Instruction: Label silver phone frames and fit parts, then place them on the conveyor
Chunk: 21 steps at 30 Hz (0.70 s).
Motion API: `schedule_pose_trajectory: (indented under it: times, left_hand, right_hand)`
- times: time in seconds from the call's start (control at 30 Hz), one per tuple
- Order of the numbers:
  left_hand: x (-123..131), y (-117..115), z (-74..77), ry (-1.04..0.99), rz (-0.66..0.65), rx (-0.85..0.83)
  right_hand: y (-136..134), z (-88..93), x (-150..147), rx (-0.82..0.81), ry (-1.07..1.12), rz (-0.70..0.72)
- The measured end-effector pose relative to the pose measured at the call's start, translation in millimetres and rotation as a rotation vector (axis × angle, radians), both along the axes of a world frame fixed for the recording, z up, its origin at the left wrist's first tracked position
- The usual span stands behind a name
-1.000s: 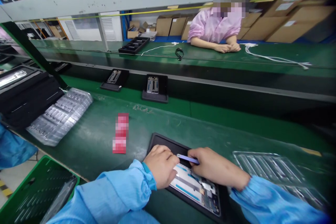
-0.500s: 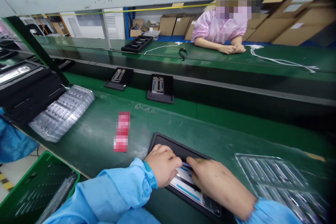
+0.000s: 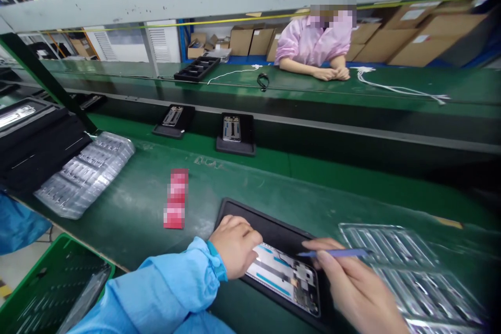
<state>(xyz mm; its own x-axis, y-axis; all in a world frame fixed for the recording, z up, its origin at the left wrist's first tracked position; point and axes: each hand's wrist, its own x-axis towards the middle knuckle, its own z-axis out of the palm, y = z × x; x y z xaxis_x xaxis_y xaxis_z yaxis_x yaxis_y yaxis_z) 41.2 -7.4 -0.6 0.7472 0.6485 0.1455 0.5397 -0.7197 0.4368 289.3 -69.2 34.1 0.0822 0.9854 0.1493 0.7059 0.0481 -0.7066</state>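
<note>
A phone frame (image 3: 276,275) with blue strips and exposed inner parts lies in a black tray (image 3: 270,224) on the green bench. My left hand (image 3: 236,247) rests on the frame's left end, its fingers curled round that edge and pressing it against the tray. Over the tray's right side, my right hand (image 3: 348,282) pinches a thin purple-blue tool (image 3: 338,253) between thumb and fingers. The tool's tip points left, above the tray and apart from the frame.
Clear plastic trays lie right (image 3: 391,245) and left (image 3: 88,175). A red-pink item (image 3: 176,199) sits on the bench. Two black trays with phone frames (image 3: 231,129) (image 3: 172,116) are beyond. A green crate (image 3: 58,250) stands lower left. A person in pink (image 3: 313,44) leans opposite.
My right hand has moved right, off the phone frame, uncovering its right end, and the purple-blue tool now shows in its fingers. My left hand stays on the frame. The view has shifted slightly.
</note>
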Motion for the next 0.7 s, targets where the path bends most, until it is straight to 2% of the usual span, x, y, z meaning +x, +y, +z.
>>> schedule_pose_trajectory:
  times: [0.1,0.23,0.53,0.7]
  left_hand:
    - [0.8,-0.2,-1.1,-0.009,0.008,0.006]
    - [1.4,-0.5,-1.7,-0.03,0.022,0.014]
    - [1.0,0.1,-1.4,-0.015,0.011,0.014]
    - [0.5,1.9,-0.1,-0.018,-0.003,0.009]
  right_hand:
    - [-9.8,-20.5,-6.4,-0.081,0.024,-0.03]
    - [-10.9,-35.9,-10.1,0.013,-0.045,-0.023]
    - [-8.0,-44.2,-10.8,0.242,-0.262,0.03]
    - [-7.5,-44.5,-16.6,0.316,-0.292,0.133]
